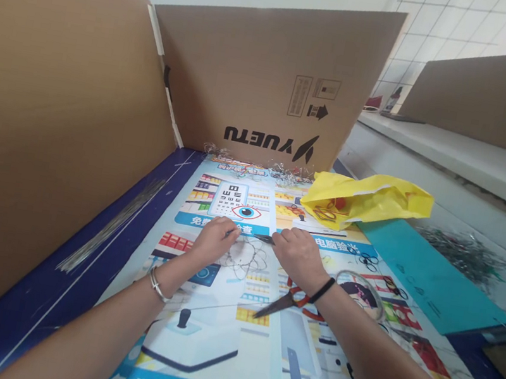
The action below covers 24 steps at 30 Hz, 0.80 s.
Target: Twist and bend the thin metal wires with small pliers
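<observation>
My left hand point(215, 240) is closed in a pinch on a thin wire shape point(246, 259), which hangs in several loops below the fingers. In my right hand point(298, 254), closed around its handles, is a pair of pliers point(265, 239); the jaws point left toward the wire near my left fingertips. Whether the jaws grip the wire cannot be made out. Under my right wrist lie scissors point(277, 305) with red-orange handles, partly covered by the hand and arm. Right of them rests a wire coil point(379, 299), beside small dark wire loops point(367, 259).
A printed poster point(210, 336) covers the table. Cardboard panels point(271, 77) stand at the left and back. Straight wires point(107, 230) lie at left. At right are a yellow bag point(376, 202), a teal sheet point(435, 282) and a tangled wire pile point(463, 258).
</observation>
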### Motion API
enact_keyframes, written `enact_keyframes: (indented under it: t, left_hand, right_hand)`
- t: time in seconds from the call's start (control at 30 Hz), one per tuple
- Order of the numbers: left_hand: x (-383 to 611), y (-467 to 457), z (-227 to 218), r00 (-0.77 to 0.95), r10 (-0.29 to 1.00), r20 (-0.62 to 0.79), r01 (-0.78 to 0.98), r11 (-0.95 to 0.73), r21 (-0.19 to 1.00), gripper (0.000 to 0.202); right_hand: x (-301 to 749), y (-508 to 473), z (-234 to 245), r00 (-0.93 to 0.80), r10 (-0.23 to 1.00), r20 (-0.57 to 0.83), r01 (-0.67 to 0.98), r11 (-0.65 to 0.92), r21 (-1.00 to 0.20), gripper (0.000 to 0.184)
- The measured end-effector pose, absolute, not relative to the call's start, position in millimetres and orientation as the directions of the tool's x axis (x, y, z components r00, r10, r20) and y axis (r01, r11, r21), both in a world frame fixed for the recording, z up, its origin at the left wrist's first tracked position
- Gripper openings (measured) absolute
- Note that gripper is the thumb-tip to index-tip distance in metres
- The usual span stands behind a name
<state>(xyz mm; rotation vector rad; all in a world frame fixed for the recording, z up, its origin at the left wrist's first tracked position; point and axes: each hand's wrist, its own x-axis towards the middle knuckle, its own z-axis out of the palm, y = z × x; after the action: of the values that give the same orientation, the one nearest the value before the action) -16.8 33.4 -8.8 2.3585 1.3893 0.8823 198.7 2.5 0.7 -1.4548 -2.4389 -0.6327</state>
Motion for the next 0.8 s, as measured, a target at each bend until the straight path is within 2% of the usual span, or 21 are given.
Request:
enact_keyframes:
  t: [0.37, 0.8]
  left_hand:
    - [-12.6, 27.6, -4.4, 0.384, 0.857, 0.343, 0.544, -0.510, 0.666, 0.025]
    - [-9.9, 23.6, 1.3, 0.347, 0.885, 0.310, 0.508, -0.455, 0.732, 0.027]
  right_hand:
    - [196.0, 4.1, 0.9, -0.506, 0.743, 0.438, 0.863, 0.427, 0.272, 0.018]
    - [196.3, 0.2, 5.4, -0.558, 0.716, 0.421, 0.829, 0.460, 0.318, 0.022]
